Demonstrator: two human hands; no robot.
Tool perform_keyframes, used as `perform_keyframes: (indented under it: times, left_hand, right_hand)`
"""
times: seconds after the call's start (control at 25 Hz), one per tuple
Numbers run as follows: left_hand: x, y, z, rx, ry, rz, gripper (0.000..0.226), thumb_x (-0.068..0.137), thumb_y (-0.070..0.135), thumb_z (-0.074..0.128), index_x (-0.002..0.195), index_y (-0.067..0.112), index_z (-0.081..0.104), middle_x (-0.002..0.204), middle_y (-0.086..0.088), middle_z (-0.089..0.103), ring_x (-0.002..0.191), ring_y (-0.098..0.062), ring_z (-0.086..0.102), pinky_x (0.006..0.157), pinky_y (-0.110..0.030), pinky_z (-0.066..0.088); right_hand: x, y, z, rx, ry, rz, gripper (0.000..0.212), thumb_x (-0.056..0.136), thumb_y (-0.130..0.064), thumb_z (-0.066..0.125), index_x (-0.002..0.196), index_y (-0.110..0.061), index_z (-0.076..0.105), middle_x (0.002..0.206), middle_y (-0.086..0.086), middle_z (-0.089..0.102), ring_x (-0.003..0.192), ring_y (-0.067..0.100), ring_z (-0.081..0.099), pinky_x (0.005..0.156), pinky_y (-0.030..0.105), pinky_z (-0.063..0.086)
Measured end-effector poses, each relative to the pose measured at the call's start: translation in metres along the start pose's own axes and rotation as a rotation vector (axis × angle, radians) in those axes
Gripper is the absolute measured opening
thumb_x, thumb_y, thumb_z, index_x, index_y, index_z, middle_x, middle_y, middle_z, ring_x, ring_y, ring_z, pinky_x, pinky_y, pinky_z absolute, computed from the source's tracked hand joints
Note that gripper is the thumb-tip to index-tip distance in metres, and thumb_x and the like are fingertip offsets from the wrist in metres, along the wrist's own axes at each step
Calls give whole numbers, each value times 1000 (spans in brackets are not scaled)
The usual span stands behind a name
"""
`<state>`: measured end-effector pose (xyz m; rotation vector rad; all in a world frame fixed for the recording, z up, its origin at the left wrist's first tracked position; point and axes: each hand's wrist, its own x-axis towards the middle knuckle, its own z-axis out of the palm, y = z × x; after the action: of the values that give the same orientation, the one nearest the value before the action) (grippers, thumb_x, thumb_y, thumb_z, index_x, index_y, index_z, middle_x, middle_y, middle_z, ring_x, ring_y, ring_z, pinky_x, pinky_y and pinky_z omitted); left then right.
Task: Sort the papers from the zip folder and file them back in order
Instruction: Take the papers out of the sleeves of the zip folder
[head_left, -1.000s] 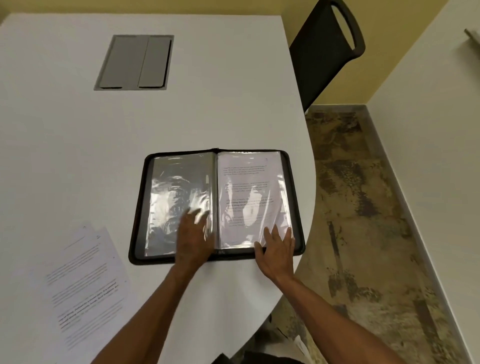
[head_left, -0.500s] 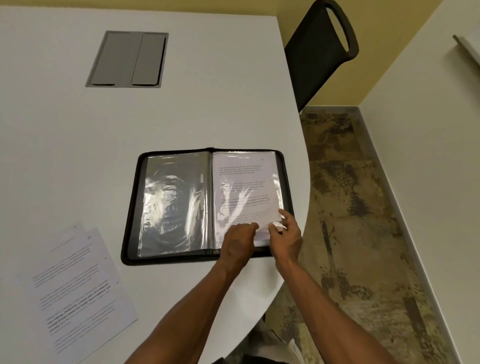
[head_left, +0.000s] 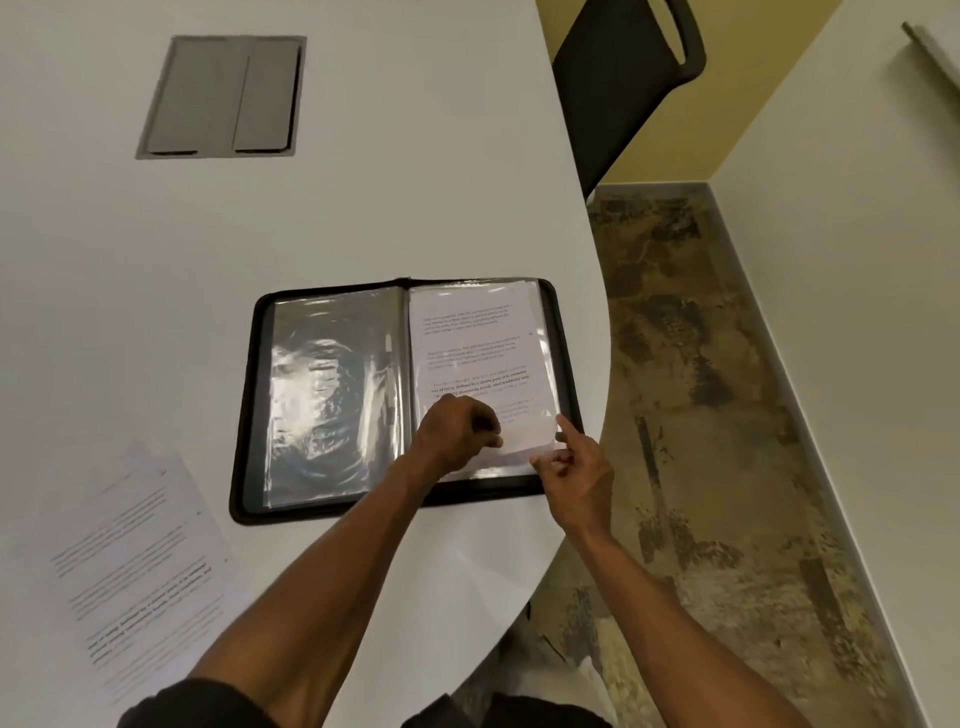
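Observation:
A black zip folder (head_left: 244, 415) lies open on the white table (head_left: 363, 208). Its left side shows an empty clear sleeve (head_left: 332, 395). On the right side lies a printed paper (head_left: 478, 343) in a clear sleeve. My left hand (head_left: 457, 431) is curled over the lower part of that page and pinches its bottom edge. My right hand (head_left: 576, 467) pinches the page's lower right corner, which is lifted a little, with the index finger pointing up. Loose printed papers (head_left: 140, 566) lie on the table to the left of the folder.
A grey cable hatch (head_left: 223, 96) is set into the table at the back. A black chair (head_left: 623, 78) stands past the table's curved right edge. Patterned floor (head_left: 727, 415) and a pale wall lie to the right.
My left hand went from the left sleeve across to the right page. My right hand went from lying flat to pinching the page's lower right corner, which has lifted.

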<state>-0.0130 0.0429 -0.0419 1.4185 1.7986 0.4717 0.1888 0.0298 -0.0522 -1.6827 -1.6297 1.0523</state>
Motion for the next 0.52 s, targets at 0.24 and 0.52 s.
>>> perform_keyframes:
  times: [0.24,0.52]
  left_hand:
    - [-12,-1,19,18,64,58,10,83,27,75,90,21,77,86,6,75,76,-7,66,76,-28,55]
    - [-21,-5,15,-7,232,101,14,88,23,69,98,16,76,91,2,76,76,-9,67,75,-28,56]
  right_hand:
    - [-30,7,27,-632,-85,-784,33,99,-13,46,121,-3,68,112,13,67,100,24,63,84,36,60]
    - [-9,16,39,-916,-270,-786,56,85,-7,71,138,-5,54,137,22,56,107,33,59,93,46,52]
